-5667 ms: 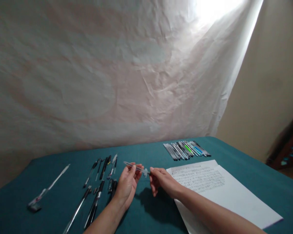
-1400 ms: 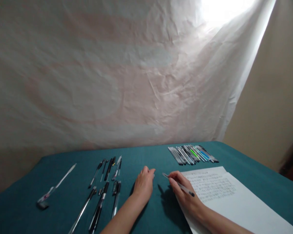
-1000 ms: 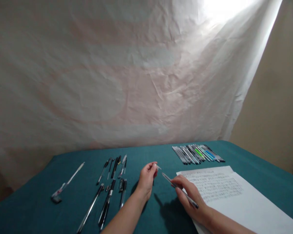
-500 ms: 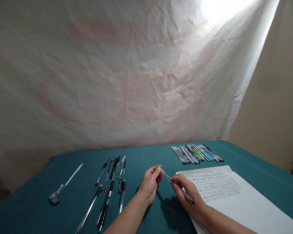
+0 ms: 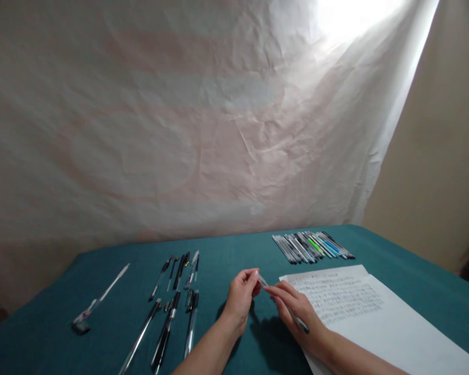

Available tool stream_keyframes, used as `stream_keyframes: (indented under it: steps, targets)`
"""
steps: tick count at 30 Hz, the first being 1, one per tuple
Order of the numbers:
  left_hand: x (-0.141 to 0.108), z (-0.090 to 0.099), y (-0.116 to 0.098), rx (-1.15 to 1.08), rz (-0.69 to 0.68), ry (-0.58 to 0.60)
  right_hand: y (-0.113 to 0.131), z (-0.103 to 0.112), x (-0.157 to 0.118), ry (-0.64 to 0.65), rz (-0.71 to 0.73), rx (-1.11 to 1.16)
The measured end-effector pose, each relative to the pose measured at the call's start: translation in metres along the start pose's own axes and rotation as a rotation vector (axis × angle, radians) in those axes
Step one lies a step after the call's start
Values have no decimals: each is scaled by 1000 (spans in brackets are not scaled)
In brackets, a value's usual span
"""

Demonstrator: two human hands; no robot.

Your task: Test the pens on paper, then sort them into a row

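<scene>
Over the green cloth [image 5: 222, 252], a slim pen [image 5: 262, 280] slants from far left to near right. The left hand [image 5: 240, 298] pinches its far end; the right hand [image 5: 298, 310] grips the barrel.

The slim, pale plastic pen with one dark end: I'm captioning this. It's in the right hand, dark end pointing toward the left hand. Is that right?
Not quite. In the head view, the slim, pale plastic pen is in the right hand, but its dark end points away from the left hand.
</scene>
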State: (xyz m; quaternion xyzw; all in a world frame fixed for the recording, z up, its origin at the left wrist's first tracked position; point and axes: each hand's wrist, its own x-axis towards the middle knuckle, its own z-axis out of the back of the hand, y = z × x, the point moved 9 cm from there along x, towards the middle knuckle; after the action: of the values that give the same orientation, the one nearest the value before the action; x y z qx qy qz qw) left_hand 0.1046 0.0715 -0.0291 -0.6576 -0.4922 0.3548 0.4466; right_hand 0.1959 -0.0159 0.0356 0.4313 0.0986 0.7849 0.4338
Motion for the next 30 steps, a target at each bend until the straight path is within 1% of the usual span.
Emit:
stream_keyframes:
  steps: [4,8,14,20,23,25,27,30]
  targets:
    - [-1,-2,0,25,-12,16,3,0,0,-7,22,5]
    - [-1,-3,2,24,6,18,5,0,1,-8,23,6]
    - [-2,-2,2,30,20,13,3,-2,0,12,9,22]
    - [1,2,3,-71,-5,-23,1,-6,5,45,-32,43]
    - [5,10,1,-104,-55,-85,3,0,9,16,-51,71]
    - [7,20,-1,-119,-95,-158,-2,8,10,-20,-86,56]
    - [8,34,-3,-137,-137,-251,-13,15,11,-42,-145,16]
    - [8,48,-7,-125,-194,-350,-35,21,11,1,-248,-75]
